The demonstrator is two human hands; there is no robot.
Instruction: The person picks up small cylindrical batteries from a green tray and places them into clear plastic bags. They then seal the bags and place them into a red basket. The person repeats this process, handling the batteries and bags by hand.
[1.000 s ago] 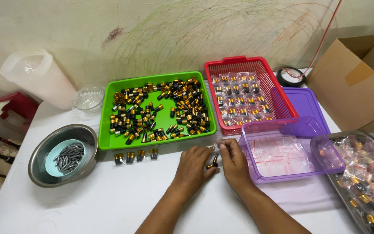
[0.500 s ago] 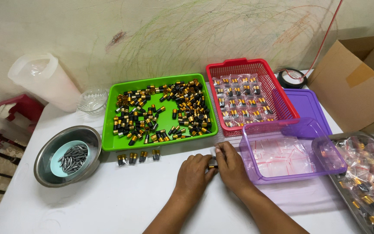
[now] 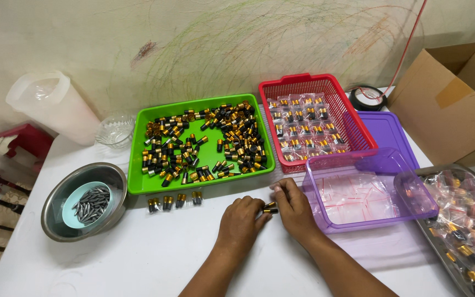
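The left hand (image 3: 241, 219) lies knuckles-up on the white table (image 3: 111, 264), its fingers curled onto a pair of small black-and-gold caps (image 3: 270, 208), and the right hand (image 3: 294, 209) pinches the same pair from the other side, so the two hands meet over it just in front of the green tray (image 3: 138, 184). To the left of the hands, four little clusters of the same caps (image 3: 174, 202) stand in a row on the table, close to the tray's front edge. The tray itself holds a loose heap of these caps, too many to count. Right of the hands sits one clear purple box (image 3: 325, 220) holding small clear zip bags (image 3: 358, 195); behind it lies one purple lid (image 3: 391, 132). One red basket (image 3: 353, 118) beside the tray holds bagged caps in rows. At far left, one steel bowl (image 3: 56, 214) holds a pale blue dish of grey metal pellets (image 3: 92, 202). One steel tray (image 3: 441, 242) of filled bags sits at far right.
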